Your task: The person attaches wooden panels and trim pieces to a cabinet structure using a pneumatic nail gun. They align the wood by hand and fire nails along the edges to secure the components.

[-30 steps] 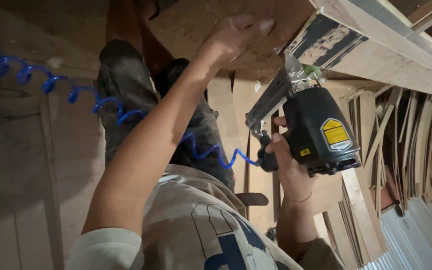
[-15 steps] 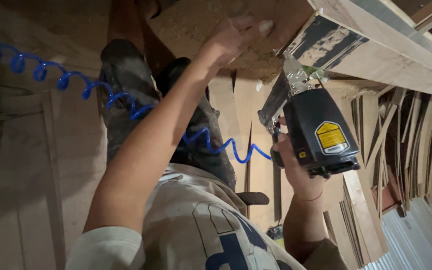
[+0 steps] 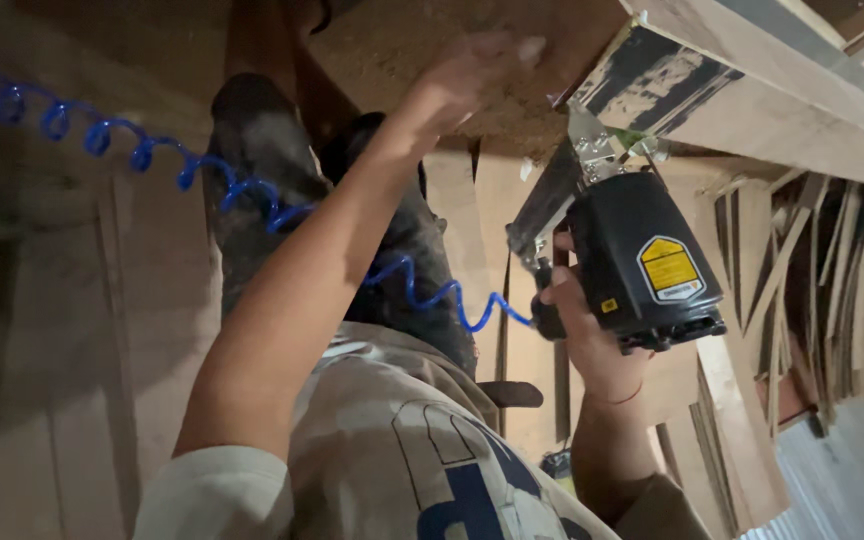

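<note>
My right hand (image 3: 577, 330) grips the handle of a black pneumatic nail gun (image 3: 642, 262) with a yellow label. Its nose presses up against the end of a pale wooden beam (image 3: 752, 90) with dark smears. My left hand (image 3: 472, 75) is raised with fingers spread, flat against a brown particle board panel (image 3: 432, 40) next to the beam. A blue coiled air hose (image 3: 152, 160) runs from the gun's base across my legs to the upper left.
Wooden planks (image 3: 62, 330) lie on the floor below, at the left. A heap of thin wood strips and offcuts (image 3: 822, 300) fills the right side. My dark trousers (image 3: 272, 190) and beige shirt take up the middle.
The nail gun has shifted right and slightly up toward the beam's end. The blue hose has swung with it. My left hand stays pressed on the panel.
</note>
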